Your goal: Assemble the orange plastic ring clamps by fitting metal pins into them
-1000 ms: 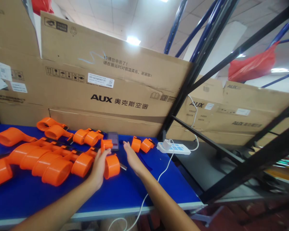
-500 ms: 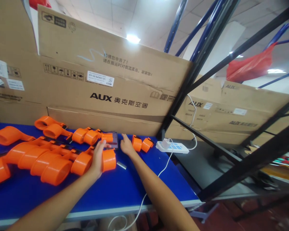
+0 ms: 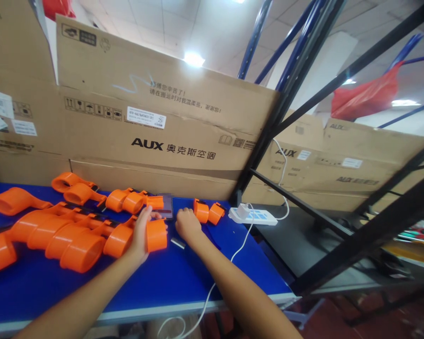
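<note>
My left hand (image 3: pixel 140 231) lies with fingers stretched against an orange plastic tube piece (image 3: pixel 156 235) on the blue table (image 3: pixel 169 278), pressing it toward a row of similar orange pieces (image 3: pixel 67 238). My right hand (image 3: pixel 187 224) rests on the table just right of that piece, fingers curled into a loose fist; what it holds, if anything, is hidden. A small grey metal part (image 3: pixel 178 243) lies below the right hand. A phone (image 3: pixel 167 205) lies just behind both hands. Two small orange clips (image 3: pixel 208 212) sit to the right of the right hand.
Large AUX cardboard boxes (image 3: pixel 162 136) wall off the back of the table. A white power strip (image 3: pixel 252 216) with a plugged charger sits at the right, its cable (image 3: pixel 229 259) trailing over the table's front edge. Black and blue rack beams (image 3: pixel 339 84) cross the right side.
My right hand reached forward toward the small orange clips, then drew back and curled shut. My left hand has pushed the orange tube piece slightly left against the row.
</note>
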The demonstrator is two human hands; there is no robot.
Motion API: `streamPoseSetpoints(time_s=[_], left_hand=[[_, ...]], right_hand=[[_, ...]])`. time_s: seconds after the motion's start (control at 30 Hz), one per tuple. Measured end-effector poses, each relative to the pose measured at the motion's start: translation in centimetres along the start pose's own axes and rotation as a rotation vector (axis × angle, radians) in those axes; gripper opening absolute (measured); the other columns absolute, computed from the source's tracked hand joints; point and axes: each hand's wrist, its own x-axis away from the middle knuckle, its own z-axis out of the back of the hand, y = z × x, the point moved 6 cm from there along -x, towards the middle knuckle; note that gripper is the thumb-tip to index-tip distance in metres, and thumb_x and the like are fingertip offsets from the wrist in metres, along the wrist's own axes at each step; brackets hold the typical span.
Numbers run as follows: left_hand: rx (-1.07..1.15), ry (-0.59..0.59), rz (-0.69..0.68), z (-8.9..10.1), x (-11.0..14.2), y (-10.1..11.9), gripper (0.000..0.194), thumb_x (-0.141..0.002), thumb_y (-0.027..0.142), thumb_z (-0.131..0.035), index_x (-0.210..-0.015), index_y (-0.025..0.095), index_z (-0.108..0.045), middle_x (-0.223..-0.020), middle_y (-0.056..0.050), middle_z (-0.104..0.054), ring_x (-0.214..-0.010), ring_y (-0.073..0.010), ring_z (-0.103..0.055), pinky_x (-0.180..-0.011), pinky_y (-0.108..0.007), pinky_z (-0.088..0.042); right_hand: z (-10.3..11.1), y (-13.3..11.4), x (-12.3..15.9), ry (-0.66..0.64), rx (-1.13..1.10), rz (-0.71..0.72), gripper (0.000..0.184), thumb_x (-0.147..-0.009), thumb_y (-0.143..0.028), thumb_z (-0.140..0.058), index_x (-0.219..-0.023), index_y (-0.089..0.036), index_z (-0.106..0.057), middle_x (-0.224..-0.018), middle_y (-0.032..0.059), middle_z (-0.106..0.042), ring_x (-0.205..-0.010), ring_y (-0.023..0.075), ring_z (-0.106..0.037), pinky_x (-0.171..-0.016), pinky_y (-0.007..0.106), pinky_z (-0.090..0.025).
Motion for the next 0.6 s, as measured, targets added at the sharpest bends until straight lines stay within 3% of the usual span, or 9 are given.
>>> streamPoseSetpoints(time_s=[0.27, 0.4, 0.5, 0.6], left_hand=[[0.195, -0.153, 0.095, -0.7, 1.1, 0.1, 0.049, -0.086, 0.064, -0.058, -0.082, 0.015, -0.063, -0.071, -0.011, -0.072, -0.066, -0.0250, -0.073, -0.062, -0.033, -0.058], [0.227, -0.205, 0.104, -1.0, 1.5, 0.1, 0.048, -0.088, 0.061, -0.057, -0.082, 0.014, -0.063, -0.071, -0.011, -0.072, -0.068, -0.0256, -0.073, -0.063, -0.033, -0.058], [0.241, -0.265, 0.075, -1.4, 1.8, 0.6, 0.048, -0.090, 0.061, -0.055, -0.083, 0.013, -0.064, -0.070, -0.011, -0.072, -0.068, -0.0261, -0.073, -0.062, -0.033, -0.057], [0.244, -0.291, 0.057, -1.6, 2.1, 1.0, 0.050, -0.091, 0.061, -0.052, -0.083, 0.013, -0.064, -0.071, -0.012, -0.072, -0.067, -0.0265, -0.072, -0.062, -0.033, -0.056]], right_hand=[[2.0, -1.1, 3.3, 0.053, 0.140, 0.151, 0.024, -0.092, -0.019, -0.054, -0.106, -0.008, -0.069, -0.103, 0.0220, -0.068, -0.100, 0.0308, -0.063, -0.082, 0.037, -0.048], [3.6, -3.8, 1.7, 0.154, 0.091, 0.372, 0.026, -0.099, -0.025, -0.048, -0.113, -0.015, -0.067, -0.115, 0.0170, -0.066, -0.107, 0.0281, -0.057, -0.088, 0.037, -0.044], [2.7, -6.0, -0.4, 0.086, 0.058, 0.563, 0.025, -0.099, -0.027, -0.050, -0.117, -0.021, -0.067, -0.129, 0.0132, -0.061, -0.117, 0.0272, -0.050, -0.094, 0.038, -0.041], [1.1, -7.1, -2.8, 0.076, 0.046, 0.574, 0.024, -0.100, -0.027, -0.050, -0.117, -0.023, -0.067, -0.134, 0.0126, -0.058, -0.120, 0.0282, -0.047, -0.097, 0.042, -0.040]])
